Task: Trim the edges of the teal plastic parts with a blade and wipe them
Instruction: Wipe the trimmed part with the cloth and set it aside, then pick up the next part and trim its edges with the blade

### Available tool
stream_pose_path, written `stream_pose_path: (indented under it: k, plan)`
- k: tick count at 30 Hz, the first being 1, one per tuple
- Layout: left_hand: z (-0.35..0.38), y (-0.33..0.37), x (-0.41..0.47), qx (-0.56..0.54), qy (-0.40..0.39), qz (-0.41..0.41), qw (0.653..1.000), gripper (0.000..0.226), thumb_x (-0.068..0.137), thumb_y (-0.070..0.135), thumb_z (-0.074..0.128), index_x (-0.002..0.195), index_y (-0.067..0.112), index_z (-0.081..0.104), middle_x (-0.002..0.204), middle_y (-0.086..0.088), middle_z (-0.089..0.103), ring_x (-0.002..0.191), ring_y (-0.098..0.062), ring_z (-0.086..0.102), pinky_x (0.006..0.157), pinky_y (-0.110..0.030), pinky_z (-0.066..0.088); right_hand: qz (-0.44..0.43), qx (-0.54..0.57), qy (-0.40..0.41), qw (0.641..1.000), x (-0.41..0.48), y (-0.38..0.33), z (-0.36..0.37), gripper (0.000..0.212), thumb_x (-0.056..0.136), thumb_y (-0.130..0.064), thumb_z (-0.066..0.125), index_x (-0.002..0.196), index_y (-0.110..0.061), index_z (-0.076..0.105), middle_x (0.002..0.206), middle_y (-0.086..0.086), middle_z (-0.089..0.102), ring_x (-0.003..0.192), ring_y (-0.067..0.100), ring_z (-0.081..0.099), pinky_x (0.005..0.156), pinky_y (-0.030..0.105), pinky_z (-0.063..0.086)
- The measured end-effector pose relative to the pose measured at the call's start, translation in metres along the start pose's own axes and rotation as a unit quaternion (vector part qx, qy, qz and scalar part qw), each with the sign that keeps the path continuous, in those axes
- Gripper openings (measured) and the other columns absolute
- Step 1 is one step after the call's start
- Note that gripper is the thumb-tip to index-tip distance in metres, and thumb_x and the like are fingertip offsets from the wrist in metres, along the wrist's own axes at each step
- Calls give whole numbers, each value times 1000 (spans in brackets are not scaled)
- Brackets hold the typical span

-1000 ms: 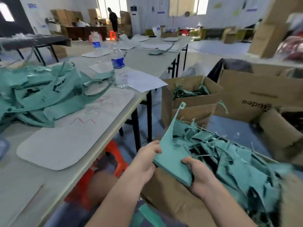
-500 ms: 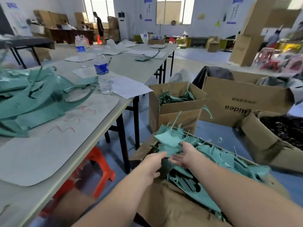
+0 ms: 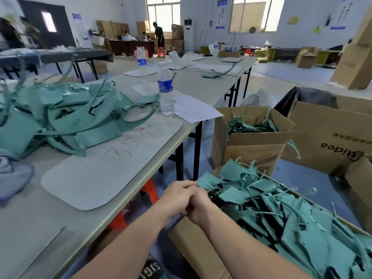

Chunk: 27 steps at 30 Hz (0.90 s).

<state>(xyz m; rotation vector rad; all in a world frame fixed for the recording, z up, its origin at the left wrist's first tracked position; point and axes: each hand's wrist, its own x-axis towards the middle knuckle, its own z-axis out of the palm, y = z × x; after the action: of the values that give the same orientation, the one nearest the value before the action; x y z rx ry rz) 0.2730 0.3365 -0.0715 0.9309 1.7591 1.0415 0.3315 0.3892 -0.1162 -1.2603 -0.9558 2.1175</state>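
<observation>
Loose teal plastic parts (image 3: 281, 214) fill an open cardboard box (image 3: 193, 238) at my lower right. My left hand (image 3: 177, 195) and my right hand (image 3: 201, 210) are pressed together over the box's near left corner. The left fingers lie across the right hand. No part shows in either hand, and the fingers are blurred. A second heap of teal parts (image 3: 60, 121) is piled on the table (image 3: 50, 228) at the left. No blade is in view.
A white mat (image 3: 104, 170) with red scribbles lies on the table. Beside it are a water bottle (image 3: 165, 91), paper and a blue-grey cloth (image 3: 12, 178). A smaller box of teal trimmings (image 3: 251, 141) and a large carton (image 3: 332, 141) stand on the floor. An orange stool (image 3: 149, 190) is under the table.
A second ago both hands held a teal part above the box. They let it go into the pile and then drew back together at the box's near corner.
</observation>
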Motion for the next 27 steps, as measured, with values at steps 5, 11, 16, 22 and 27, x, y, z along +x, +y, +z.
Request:
stream_pose_path:
  k: [5, 11, 16, 22, 27]
  plan:
    - [-53, 52, -3, -33, 92, 97, 990, 41, 89, -5, 54, 80, 25, 82, 69, 0, 74, 51, -15, 62, 51, -24, 50, -44, 109, 12, 993, -31, -59, 46, 27, 94, -1, 39, 81, -12, 59, 58, 4, 51, 45, 14, 43, 49, 26, 39]
    - [-132, 74, -28, -39, 198, 163, 966, 14, 74, 2, 80, 76, 16, 78, 70, -6, 76, 52, -18, 68, 50, -24, 54, -122, 61, -51, 989, -71, -77, 108, 24, 89, 7, 46, 84, 1, 69, 61, 11, 64, 48, 20, 60, 49, 28, 54]
    - [-197, 61, -45, -72, 374, 165, 910, 31, 86, 43, 67, 64, 23, 73, 42, -2, 57, 32, -18, 43, 38, -22, 35, -129, 18, -143, 981, -77, -67, 176, 11, 93, 2, 55, 97, 1, 65, 61, 12, 67, 47, 18, 60, 51, 28, 58]
    - [-269, 19, -89, -31, 533, 70, 842, 34, 80, 51, 56, 58, 28, 70, 43, 4, 56, 42, -10, 48, 54, -31, 35, -121, -67, -206, 969, -56, -47, 261, 7, 90, 0, 60, 92, -1, 67, 67, 13, 70, 54, 20, 66, 59, 31, 61]
    - [-333, -28, -132, 85, 610, 27, 787, 25, 80, 48, 59, 71, 28, 71, 64, 9, 66, 72, -9, 62, 61, -32, 46, -137, -146, -182, 963, -23, -31, 325, 17, 87, 8, 55, 80, -5, 64, 69, 16, 59, 64, 26, 53, 57, 34, 51]
